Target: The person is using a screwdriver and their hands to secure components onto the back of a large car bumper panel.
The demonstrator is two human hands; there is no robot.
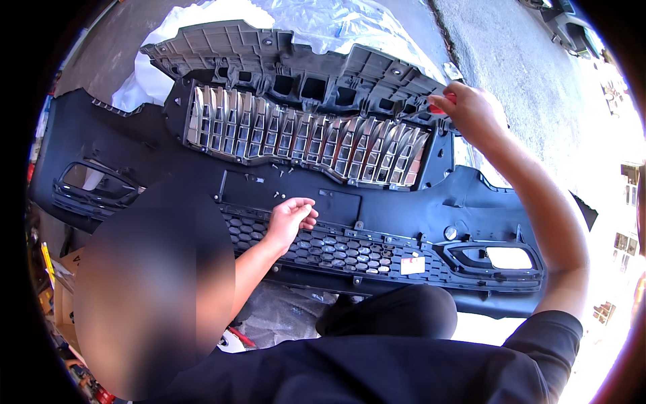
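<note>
A dark car bumper cover (417, 210) lies in front of me, its inner side showing. Fixed in its middle is a chrome-slatted grille (306, 138), with a ribbed grey plastic panel (262, 50) along the far edge. At the panel's right end my right hand (474, 111) is closed round a red tool handle (442, 103); its working end is hidden. My left hand (293, 219) hovers over the near middle of the bumper, fingers curled and thumb against them. Whether something small is pinched there I cannot make out. Several small screws (279, 195) lie loose beyond it.
A black honeycomb lower mesh (330, 250) runs along the near side, bearing a white label (412, 265). Fog-lamp surrounds (464, 256) sit at both ends. Clear plastic sheeting (336, 23) spreads beyond the bumper. My bent knee (397, 313) is close to its near edge.
</note>
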